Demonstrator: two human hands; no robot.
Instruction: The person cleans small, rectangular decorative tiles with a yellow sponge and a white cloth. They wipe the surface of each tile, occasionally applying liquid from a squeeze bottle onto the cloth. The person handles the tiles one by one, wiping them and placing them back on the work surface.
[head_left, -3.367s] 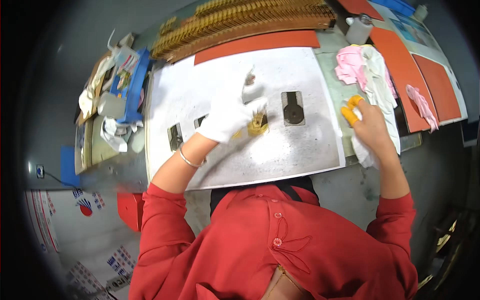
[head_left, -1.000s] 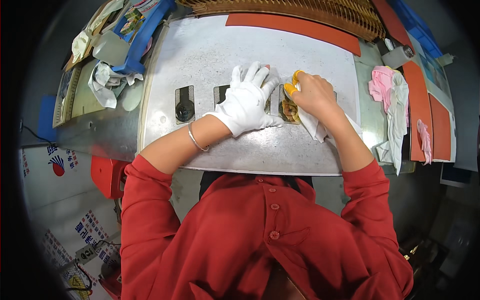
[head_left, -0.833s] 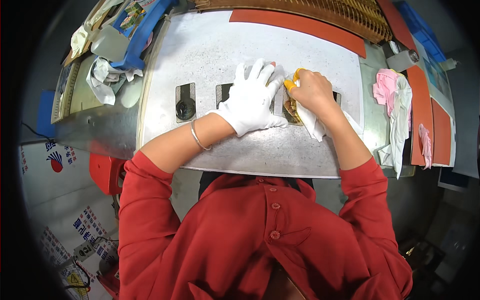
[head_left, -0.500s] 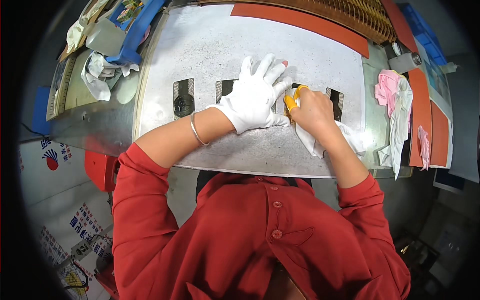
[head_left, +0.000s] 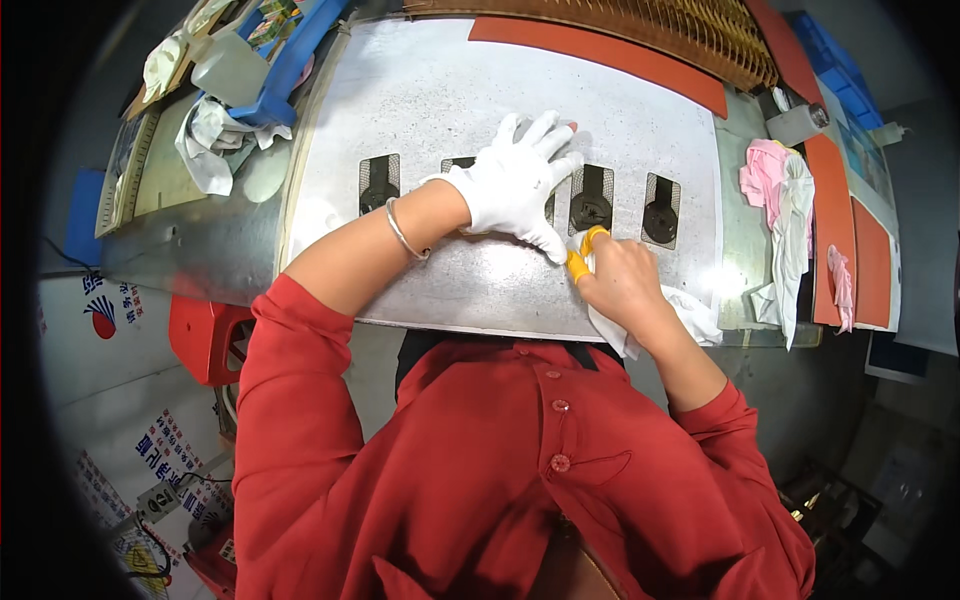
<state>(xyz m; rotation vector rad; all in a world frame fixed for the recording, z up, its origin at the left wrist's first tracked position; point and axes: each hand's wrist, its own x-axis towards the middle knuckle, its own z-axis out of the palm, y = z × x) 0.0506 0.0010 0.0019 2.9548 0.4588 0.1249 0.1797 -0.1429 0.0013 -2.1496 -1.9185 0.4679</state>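
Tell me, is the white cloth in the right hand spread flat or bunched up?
Bunched up: the white cloth is pinched in the right hand, its loose part showing wrinkled on both sides of the wrist.

Dark plate (head_left: pixel 459 163) mostly hidden behind left hand (head_left: pixel 512 187)

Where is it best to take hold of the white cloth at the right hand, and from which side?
Probably pinch the white cloth by its loose, folded end, coming from the right: that part spreads beyond the forearm, free of fingers, while the right hand holds the other end.
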